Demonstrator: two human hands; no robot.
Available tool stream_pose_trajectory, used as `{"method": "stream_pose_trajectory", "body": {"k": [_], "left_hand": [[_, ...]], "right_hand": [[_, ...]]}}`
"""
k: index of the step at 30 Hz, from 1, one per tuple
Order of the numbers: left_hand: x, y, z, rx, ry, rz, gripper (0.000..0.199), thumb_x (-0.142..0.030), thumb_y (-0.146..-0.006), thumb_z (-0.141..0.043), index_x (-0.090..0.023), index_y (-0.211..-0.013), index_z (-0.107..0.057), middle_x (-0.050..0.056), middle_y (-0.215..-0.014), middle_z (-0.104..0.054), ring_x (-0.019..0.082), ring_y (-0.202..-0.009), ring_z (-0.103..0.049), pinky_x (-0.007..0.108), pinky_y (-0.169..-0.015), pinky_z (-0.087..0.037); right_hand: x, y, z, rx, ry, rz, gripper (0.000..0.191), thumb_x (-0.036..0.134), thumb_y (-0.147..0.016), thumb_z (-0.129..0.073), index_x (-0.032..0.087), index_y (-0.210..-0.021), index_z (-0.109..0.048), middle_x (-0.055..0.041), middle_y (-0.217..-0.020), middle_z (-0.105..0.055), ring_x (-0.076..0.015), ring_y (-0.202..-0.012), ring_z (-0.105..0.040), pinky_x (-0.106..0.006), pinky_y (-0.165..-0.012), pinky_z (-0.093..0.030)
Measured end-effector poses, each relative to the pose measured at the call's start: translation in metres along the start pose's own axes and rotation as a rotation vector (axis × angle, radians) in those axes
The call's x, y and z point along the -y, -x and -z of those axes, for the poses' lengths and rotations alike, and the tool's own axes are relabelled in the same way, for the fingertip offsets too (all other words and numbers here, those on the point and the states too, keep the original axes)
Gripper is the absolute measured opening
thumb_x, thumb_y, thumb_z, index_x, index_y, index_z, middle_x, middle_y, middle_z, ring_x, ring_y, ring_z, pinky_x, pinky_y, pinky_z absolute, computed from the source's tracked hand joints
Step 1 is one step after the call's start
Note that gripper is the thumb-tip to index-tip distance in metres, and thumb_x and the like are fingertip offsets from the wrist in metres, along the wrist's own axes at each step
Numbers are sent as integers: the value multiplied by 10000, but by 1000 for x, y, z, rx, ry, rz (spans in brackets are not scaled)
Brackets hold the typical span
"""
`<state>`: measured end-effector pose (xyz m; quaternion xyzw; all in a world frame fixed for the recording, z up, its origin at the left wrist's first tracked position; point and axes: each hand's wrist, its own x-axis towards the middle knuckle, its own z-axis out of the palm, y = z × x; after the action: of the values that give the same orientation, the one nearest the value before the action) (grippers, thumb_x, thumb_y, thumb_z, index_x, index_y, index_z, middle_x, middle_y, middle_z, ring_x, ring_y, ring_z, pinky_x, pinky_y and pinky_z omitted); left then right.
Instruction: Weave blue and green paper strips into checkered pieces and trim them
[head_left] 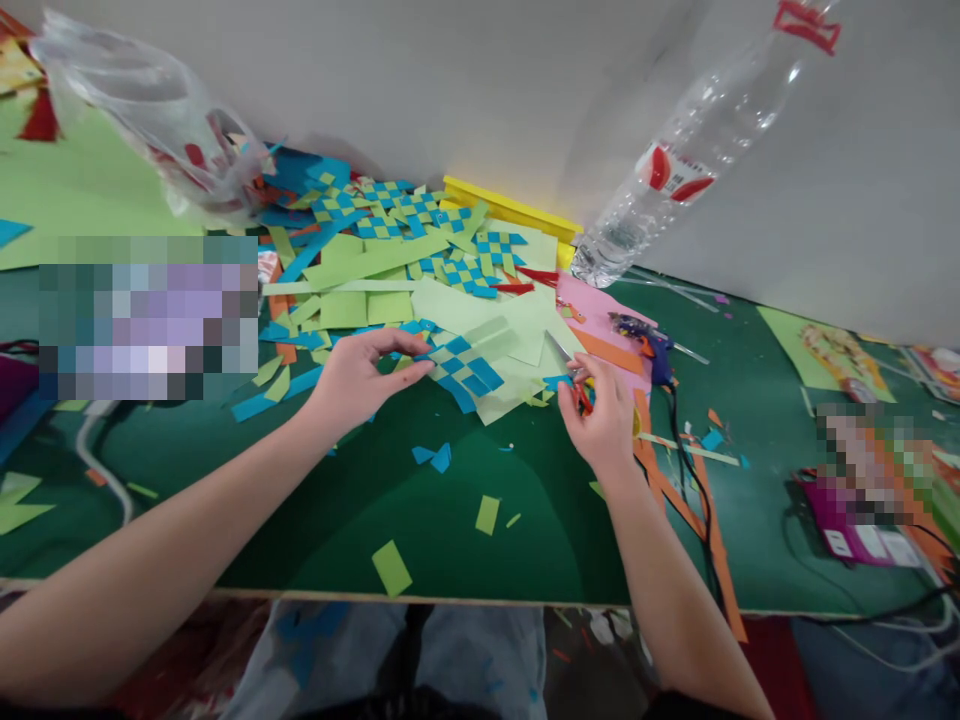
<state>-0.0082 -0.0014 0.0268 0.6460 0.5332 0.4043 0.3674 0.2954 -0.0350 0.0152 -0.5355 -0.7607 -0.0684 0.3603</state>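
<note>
My left hand pinches the left corner of a woven blue and green paper piece above the table. Some strips of this piece stick out at its edges. To its right, my right hand is closed on scissors, whose metal blades point up and left toward the woven piece. Red handles show partly between the fingers. Pale green paper sheets lie behind and under the woven piece. Several finished-looking woven pieces rest in a pile farther back.
A clear plastic bottle leans against the wall behind a pink sheet. A plastic bag stands at back left. Small scraps dot the green table. A black cable and orange strips lie right of my right hand.
</note>
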Motion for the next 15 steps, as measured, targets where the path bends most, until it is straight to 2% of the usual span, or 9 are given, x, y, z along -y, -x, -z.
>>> {"method": "stream_pose_trajectory", "body": {"k": [3,7,12,13,15], "left_hand": [[-2,2,0,-35,11,-28,179,-385,-720,-747,-248,-824,-699,15,-791,-712,212,-780,-677,369,-794,-552],[0,2,0,-92,115,-59,172,-354,-707,-764,-242,-814,-690,14,-834,-710,186,-795,-667,326,-779,-553],[0,0,0,-121,208,10,197,-361,-687,-779,-233,-806,-687,16,-815,-704,175,-762,-665,295,-703,-561],[0,0,0,-122,229,29,202,-365,-687,-780,-234,-810,-688,15,-811,-702,174,-762,-665,292,-698,-560],[-1,0,1,-139,261,55,213,-370,-683,-786,-236,-818,-690,13,-811,-699,172,-774,-665,287,-704,-555]], "right_hand": [[9,-4,0,-18,-1,74,451,262,-852,-589,242,-1275,-436,-87,-1083,-653,-225,-915,-623,-432,-847,-512],[25,-14,1,-17,-25,113,471,311,-841,-612,245,-1273,-437,-103,-1179,-630,-263,-1100,-585,-473,-936,-475],[41,-28,-7,213,-144,-2,557,427,-837,-617,235,-1317,-411,-102,-1322,-568,-268,-1246,-507,-540,-1098,-328],[42,-30,-10,260,-171,5,551,420,-843,-612,236,-1322,-411,-92,-1303,-584,-258,-1249,-508,-550,-1129,-277],[41,-32,-17,332,-214,37,403,377,-872,-584,247,-1243,-496,-46,-1116,-678,-228,-1170,-570,-557,-1155,-212]]}}
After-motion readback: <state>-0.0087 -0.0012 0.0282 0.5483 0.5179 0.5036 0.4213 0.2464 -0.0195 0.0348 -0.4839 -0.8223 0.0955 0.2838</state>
